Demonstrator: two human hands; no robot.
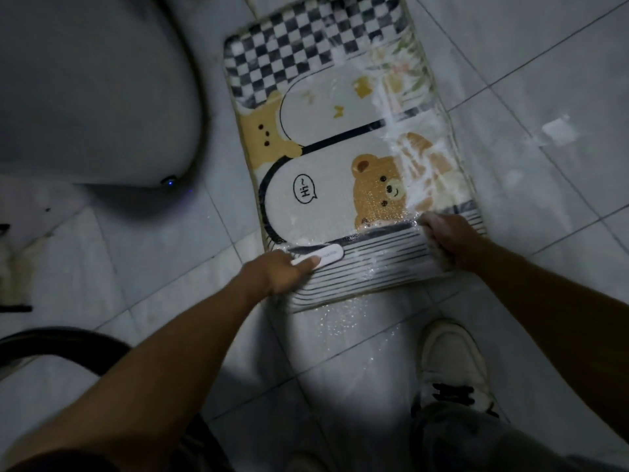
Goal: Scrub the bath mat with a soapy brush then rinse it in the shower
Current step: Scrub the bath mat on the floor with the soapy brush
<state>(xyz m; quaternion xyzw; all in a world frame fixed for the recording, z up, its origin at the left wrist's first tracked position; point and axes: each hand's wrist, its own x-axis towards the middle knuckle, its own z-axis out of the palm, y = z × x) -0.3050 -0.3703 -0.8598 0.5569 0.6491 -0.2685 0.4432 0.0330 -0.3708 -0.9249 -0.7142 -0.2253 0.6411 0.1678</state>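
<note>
A bath mat (pixel 326 155) printed with bears, a "Hi~" bubble, a checkered top and a striped bottom lies flat on the tiled floor. White soap foam covers its right side. My left hand (pixel 275 272) grips a white brush (pixel 321 255) that lies on the striped band near the mat's lower left corner. My right hand (pixel 449 238), covered in foam, is curled on the mat's lower right part; what it holds, if anything, I cannot make out.
A white toilet bowl (pixel 85 97) with a dark rim stands left of the mat. Wet foam spots lie on the grey tiles (pixel 558 129) to the right. My white shoe (pixel 449 366) stands just below the mat. A dark curved object (pixel 68 342) sits at lower left.
</note>
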